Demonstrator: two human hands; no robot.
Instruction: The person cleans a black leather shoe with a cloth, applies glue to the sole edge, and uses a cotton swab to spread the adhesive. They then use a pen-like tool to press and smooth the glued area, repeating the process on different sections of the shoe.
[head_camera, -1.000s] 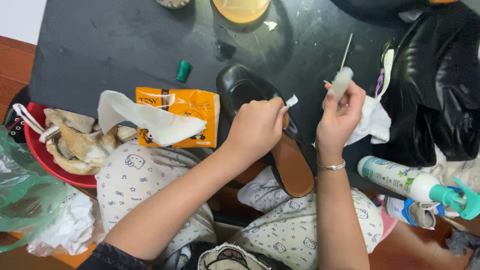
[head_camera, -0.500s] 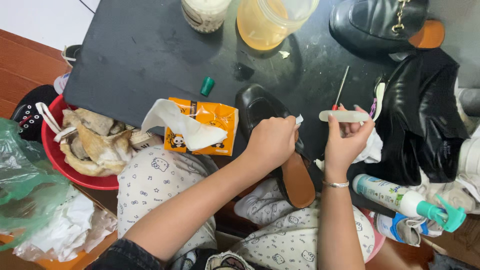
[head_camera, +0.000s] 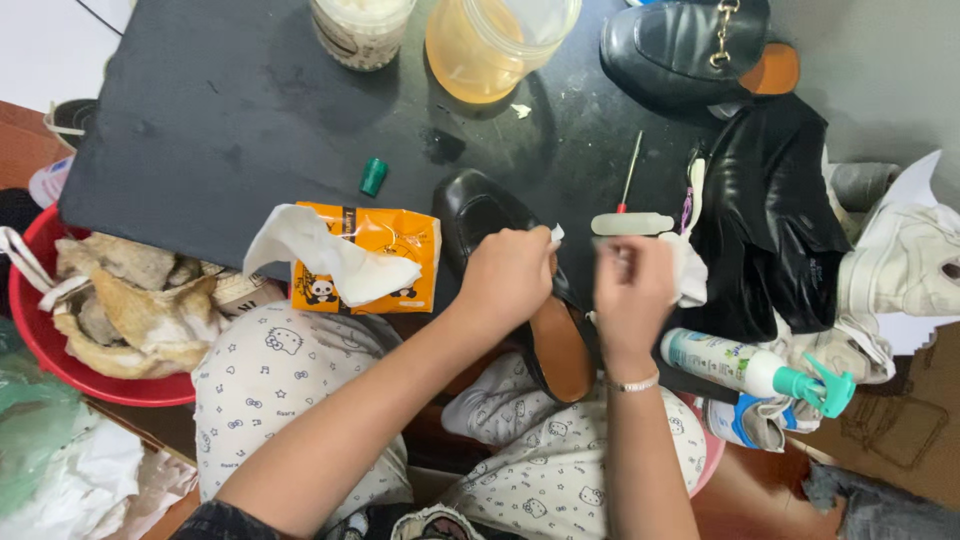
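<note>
**Black Loafer Held at the Edge of a Dark Tabletop**

A glossy black leather loafer with a tan insole (head_camera: 545, 330) lies half on the near edge of the dark slate-coloured tabletop (head_camera: 220, 130), its heel end hanging over the person's lap. The left hand (head_camera: 508, 280) rests on top of the shoe, fingers curled together and pinching a small scrap of white tissue (head_camera: 555, 235) against the leather. The right hand (head_camera: 632, 290) hovers just beside the shoe, blurred; its fingers look loosely curled, and whether they grip anything cannot be told. A thin bracelet (head_camera: 634, 383) circles that wrist.

Just beyond the right hand a small white plastic tube (head_camera: 630, 224) lies on the table, with a thin red-tipped stick (head_camera: 629, 172) beside it. To the right sits a crumpled black leather piece (head_camera: 775, 220). A white spray bottle with a teal trigger (head_camera: 755, 370) lies near the right forearm.

Left of the shoe, an orange tissue packet (head_camera: 385, 240) has a white sheet (head_camera: 320, 255) pulled out over it, and a small green cap (head_camera: 373, 176) lies near it. At the far edge stand a clear jar of amber liquid (head_camera: 490, 50) and a pale jar (head_camera: 360, 30), with a second black loafer bearing a gold buckle (head_camera: 690, 45) to their right. A red bowl (head_camera: 60, 360) of soiled rags sits at the far left.
</note>
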